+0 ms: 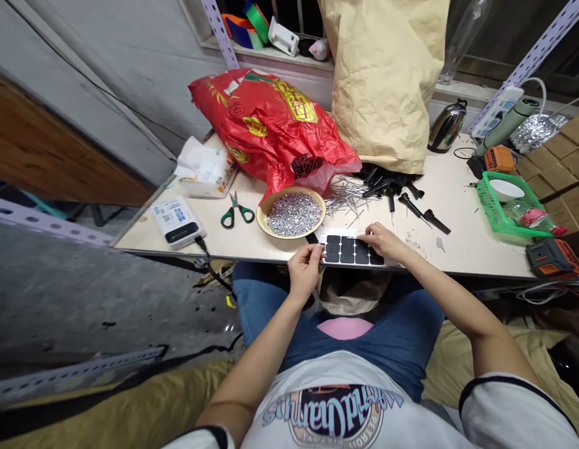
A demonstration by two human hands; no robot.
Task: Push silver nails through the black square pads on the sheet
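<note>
A white sheet of black square pads (pixel 347 251) lies at the table's front edge. My left hand (pixel 303 269) pinches the sheet's left edge between thumb and fingers. Over the sheet's right part, my right hand (pixel 384 242) has its fingertips pressed together at the pads' upper edge; what lies between them is too small to make out. Just behind the left hand stands a yellowish bowl (pixel 260 219) full of small shiny metal parts. A short black piece, partly hidden, sits between the bowl and the sheet.
Loose metal rods (pixel 348 194) and black plastic parts (pixel 413 202) lie behind the sheet. Scissors (pixel 236 211), a white device (pixel 177 219) and a tissue pack (pixel 206 171) are leftward. A red bag (pixel 275 125) and paper sack (pixel 387 81) stand behind; a green basket (pixel 493 212) is rightward.
</note>
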